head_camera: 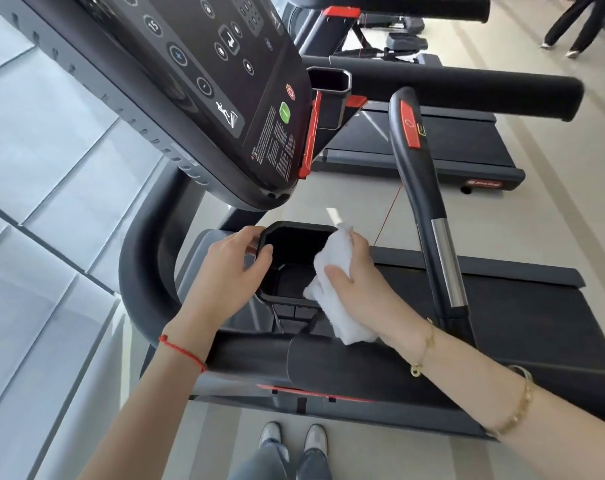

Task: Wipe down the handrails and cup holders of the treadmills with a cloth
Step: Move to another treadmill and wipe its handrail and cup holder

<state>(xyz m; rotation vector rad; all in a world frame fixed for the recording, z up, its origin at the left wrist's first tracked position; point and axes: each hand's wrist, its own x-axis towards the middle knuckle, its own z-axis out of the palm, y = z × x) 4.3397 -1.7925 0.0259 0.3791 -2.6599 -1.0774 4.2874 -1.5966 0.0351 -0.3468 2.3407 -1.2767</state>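
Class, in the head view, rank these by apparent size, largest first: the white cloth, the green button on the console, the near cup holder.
1. near cup holder
2. white cloth, somewhat smaller
3. green button, smallest

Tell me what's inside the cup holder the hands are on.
The cup holder looks dark and empty as far as it shows. The white cloth, gripped by the right hand, hangs over its right rim and hides that side. The left hand grips the left rim.
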